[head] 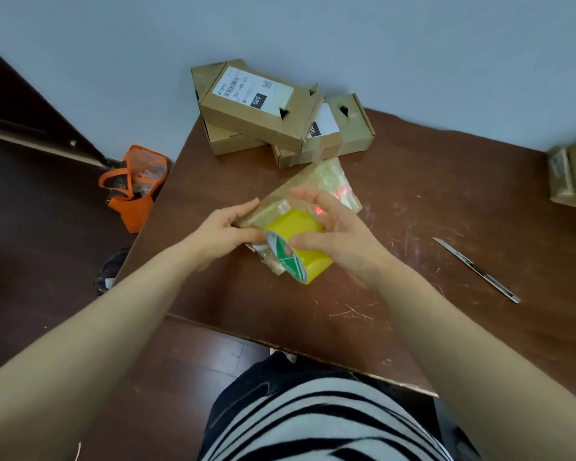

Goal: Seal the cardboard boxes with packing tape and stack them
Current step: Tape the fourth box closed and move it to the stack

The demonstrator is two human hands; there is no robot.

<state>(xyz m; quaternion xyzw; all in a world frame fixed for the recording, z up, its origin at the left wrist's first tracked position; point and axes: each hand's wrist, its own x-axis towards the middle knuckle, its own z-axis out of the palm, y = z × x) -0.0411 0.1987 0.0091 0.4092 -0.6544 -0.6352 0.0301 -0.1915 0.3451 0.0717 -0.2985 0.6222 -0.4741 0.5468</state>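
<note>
While our left hand (223,227) grips the left end of the small box (316,181), fingers curled along its far side and thumb low on the near side, we judge the step in hand to be laying tape round this box. To do it well, we think this hand should hold the box steady and square, so that the strip runs straight and does not wrinkle. Just right of it, the yellow tape roll (296,244) sits against the box's near end, its green-and-white core label turned toward us. Our right hand (340,234) holds that roll, thumb pressed on the label side and the other fingers spread loosely over the top. We would keep the tape taut as the roll travels, press the strip down along the seam, and cut only once it laps over the edge. The knife (476,269) lies within reach, toward the near right part of the table (313,314), blade out, so we would pick it up by the handle.

The small box is near the middle of the table, well apart from every edge; we cannot tell whether it rests on the surface or is lifted off it. It looks glossy and crinkled, much of its cardboard already under shiny tape, with red print showing through at its right end. At the far edge a stack of boxes (263,108) with shipping labels sits loosely piled, and another box (572,178) stands at the right edge.
</note>
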